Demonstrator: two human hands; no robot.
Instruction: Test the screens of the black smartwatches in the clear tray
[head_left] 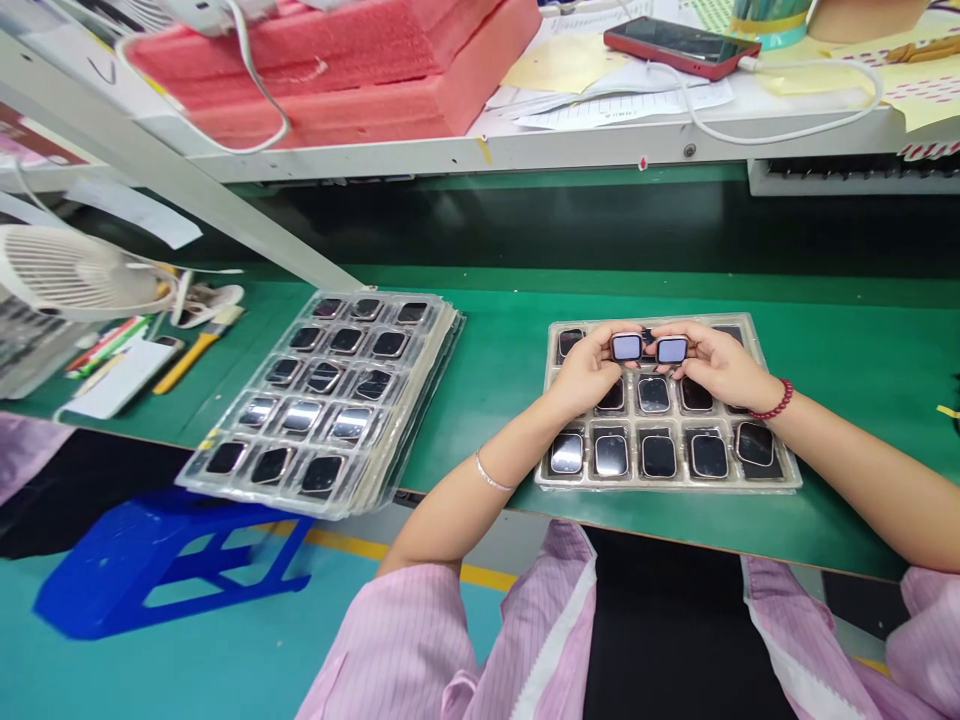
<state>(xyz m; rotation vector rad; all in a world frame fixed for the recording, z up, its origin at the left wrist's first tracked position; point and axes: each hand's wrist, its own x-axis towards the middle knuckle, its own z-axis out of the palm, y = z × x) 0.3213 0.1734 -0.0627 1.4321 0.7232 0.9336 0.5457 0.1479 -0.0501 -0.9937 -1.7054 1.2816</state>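
Between the fingers of my left hand [589, 370] is a square smartwatch case [627, 347] with a pale, reflective face. Close beside it, my right hand [716, 362] grips a second smartwatch case [672, 350], its face tilted up the same way. Both hands are over a clear plastic tray [667, 482] on the green bench. Rows of dark-faced watch cases sit in its pockets, such as the one at the front right [754, 444]. My hands and the held cases hide part of the tray's back rows.
A stack of similar filled trays [409, 400] stands to the left, overhanging the bench edge. Farther left are a yellow-handled brush [187, 362], a white fan [75, 270] and a blue stool [172, 560] below. The shelf above holds red foam blocks [337, 70] and a phone [682, 47].
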